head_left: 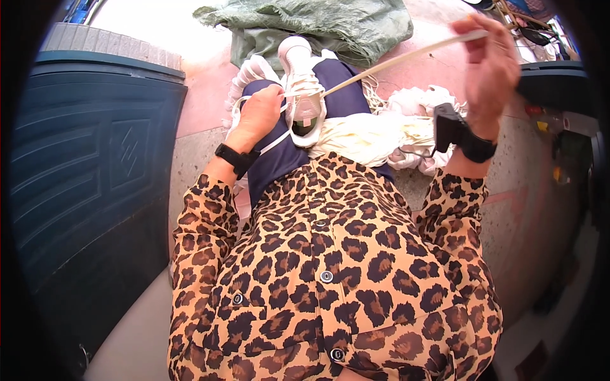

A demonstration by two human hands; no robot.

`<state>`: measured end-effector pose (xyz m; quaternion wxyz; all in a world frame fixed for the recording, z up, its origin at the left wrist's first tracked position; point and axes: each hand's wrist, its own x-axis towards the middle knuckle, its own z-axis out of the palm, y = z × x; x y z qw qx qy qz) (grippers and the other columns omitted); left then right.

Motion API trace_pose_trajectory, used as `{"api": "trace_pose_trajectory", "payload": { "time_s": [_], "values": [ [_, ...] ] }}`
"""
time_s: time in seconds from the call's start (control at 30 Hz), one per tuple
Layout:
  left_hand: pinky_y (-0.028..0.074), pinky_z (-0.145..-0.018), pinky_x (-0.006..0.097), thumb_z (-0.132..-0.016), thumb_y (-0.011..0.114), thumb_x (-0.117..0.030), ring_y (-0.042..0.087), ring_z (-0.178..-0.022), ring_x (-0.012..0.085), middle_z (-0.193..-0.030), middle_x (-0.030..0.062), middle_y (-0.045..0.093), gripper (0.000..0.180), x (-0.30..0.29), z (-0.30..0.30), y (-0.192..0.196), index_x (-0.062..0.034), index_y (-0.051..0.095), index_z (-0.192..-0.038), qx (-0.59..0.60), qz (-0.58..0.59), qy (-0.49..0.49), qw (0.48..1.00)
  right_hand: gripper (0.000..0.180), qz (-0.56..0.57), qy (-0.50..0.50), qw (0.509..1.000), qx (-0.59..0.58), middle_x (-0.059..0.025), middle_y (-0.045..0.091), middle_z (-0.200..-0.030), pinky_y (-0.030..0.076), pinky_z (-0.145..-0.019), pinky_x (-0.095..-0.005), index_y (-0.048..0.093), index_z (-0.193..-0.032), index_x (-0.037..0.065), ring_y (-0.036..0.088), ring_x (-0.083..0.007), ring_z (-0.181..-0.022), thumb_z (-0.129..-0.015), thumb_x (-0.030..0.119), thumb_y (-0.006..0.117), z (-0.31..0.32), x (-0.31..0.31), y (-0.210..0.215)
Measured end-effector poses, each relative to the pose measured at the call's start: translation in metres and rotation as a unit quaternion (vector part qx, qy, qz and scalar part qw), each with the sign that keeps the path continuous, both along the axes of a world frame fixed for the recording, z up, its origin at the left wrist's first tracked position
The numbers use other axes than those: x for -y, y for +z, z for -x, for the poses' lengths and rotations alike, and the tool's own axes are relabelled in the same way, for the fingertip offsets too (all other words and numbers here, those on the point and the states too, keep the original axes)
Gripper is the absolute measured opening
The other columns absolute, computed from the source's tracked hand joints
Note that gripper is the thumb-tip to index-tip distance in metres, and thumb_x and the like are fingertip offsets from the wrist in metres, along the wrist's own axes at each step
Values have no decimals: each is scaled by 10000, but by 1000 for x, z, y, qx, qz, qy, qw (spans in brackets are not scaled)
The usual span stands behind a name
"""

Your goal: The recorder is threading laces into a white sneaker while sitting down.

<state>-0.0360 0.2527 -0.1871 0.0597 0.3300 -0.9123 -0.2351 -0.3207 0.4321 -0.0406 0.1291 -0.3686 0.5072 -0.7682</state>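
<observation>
A white and pale-grey sneaker rests across my lap between my legs, its sole end pointing away and a dark green patch at the near end. My left hand is closed at the sneaker's left side, pinching a white lace beside the eyelets; a loop of lace hangs by the fingers and another length trails below the wrist. Raised at the upper right, my right hand is closed on the cream shoelace. That shoelace stretches taut from the sneaker's eyelets to its fingers.
A heap of cream laces lies on my right thigh, next to crumpled pale-pink cloth or shoes. More white shoes sit beyond my left knee. A green woven sack lies ahead. A dark blue panel stands at left.
</observation>
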Motion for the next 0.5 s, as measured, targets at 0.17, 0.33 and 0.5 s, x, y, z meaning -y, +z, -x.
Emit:
{"api": "trace_pose_trajectory", "payload": {
  "time_s": [0.17, 0.33, 0.5],
  "values": [
    [428, -597, 227, -774, 557, -95, 512, -642, 73, -722, 19, 573, 173, 13, -9, -11, -1, 574, -918, -81, -203, 68, 974, 202, -263, 268, 924, 69, -18, 527, -637, 440, -417, -179, 548, -908, 39, 505, -67, -496, -907, 187, 411, -67, 33, -40],
    [451, -630, 270, -699, 586, -116, 554, -652, 149, -721, 76, 587, 204, 9, -6, -3, -18, 591, -878, -47, -186, 76, 978, 165, -441, 427, 764, 198, 4, 496, -577, 348, -343, -177, 560, -918, 44, 416, -50, -366, -855, 184, 499, -137, 60, -143],
    [459, -678, 410, -729, 521, -136, 576, -752, 350, -771, 195, 593, 163, 0, -4, -4, -34, 588, -838, -34, -42, 56, 997, 204, -448, 333, 815, 158, -39, 512, -569, 400, -330, -246, 540, -944, -4, 465, -111, -372, -840, 94, 395, -157, 75, -162]
  ]
}}
